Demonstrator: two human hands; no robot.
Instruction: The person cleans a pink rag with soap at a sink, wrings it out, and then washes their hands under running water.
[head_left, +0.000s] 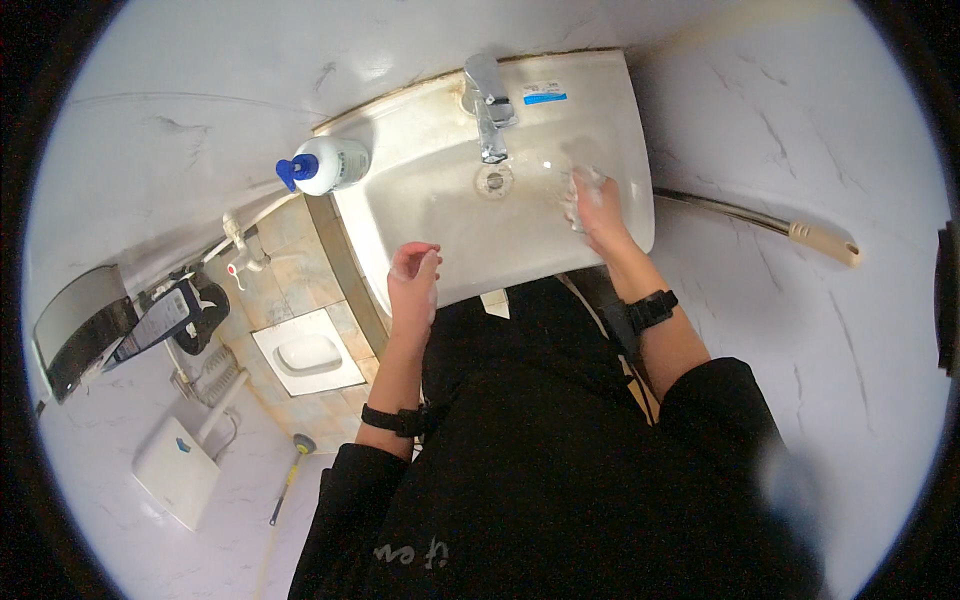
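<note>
Both my hands are wet with white soap foam and apart from each other over a white washbasin [520,230]. Near the basin's front left edge, my left hand [413,272] holds nothing, its fingers loosely curled and apart from the thumb. Over the right side of the bowl, my right hand [595,203] has thick foam on its fingers, which are partly hidden by it; no object shows in it. A chrome faucet [488,110] stands at the back above the drain [494,181]. I cannot make out any running water.
A white pump bottle [338,165] with a blue top stands at the basin's back left corner. Left of the basin are a wall tap [240,250], a squat toilet [308,353] and a dark dispenser [85,330]. A beige-handled rod [825,243] leans at the right wall.
</note>
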